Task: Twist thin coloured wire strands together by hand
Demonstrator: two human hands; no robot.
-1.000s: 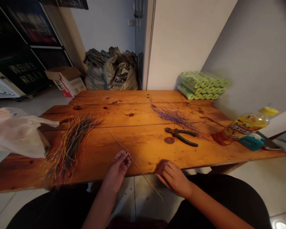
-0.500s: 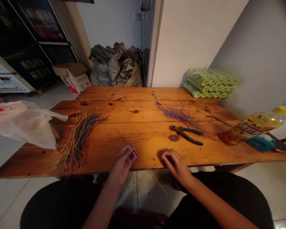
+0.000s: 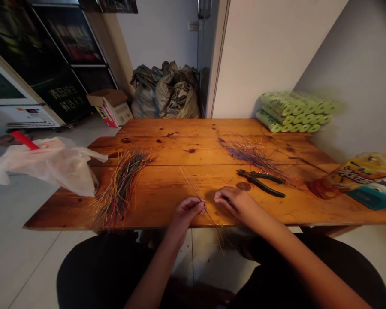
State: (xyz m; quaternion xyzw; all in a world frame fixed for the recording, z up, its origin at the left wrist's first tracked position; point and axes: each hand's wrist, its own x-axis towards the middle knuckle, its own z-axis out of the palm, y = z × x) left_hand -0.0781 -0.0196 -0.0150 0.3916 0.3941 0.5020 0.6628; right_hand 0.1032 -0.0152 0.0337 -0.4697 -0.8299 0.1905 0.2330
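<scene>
My left hand (image 3: 188,212) pinches a thin bundle of yellowish wires (image 3: 193,189) whose ends stick out above and below the fingers. My right hand (image 3: 234,204) is beside it, its fingertips almost touching those wires; whether they grip a strand is hidden. Both hands are over the front edge of the wooden table (image 3: 167,128). To the left lies a long heap of multicoloured wires (image 3: 120,189). Further off, beyond my right hand, are a spread of thin purple-blue wires (image 3: 254,155) and green-handled pliers (image 3: 260,182).
A crumpled white plastic bag (image 3: 51,165) overhangs the table's left end. At the right stand a yellow-capped plastic bottle (image 3: 357,174) and a teal object (image 3: 371,197). Green-wrapped rolls (image 3: 296,111) sit against the far wall, with stuffed sacks (image 3: 164,92) and a cardboard box (image 3: 111,107) behind the table.
My right hand has moved left, close to the wires held in my left hand. The whole scene has shifted right in the view.
</scene>
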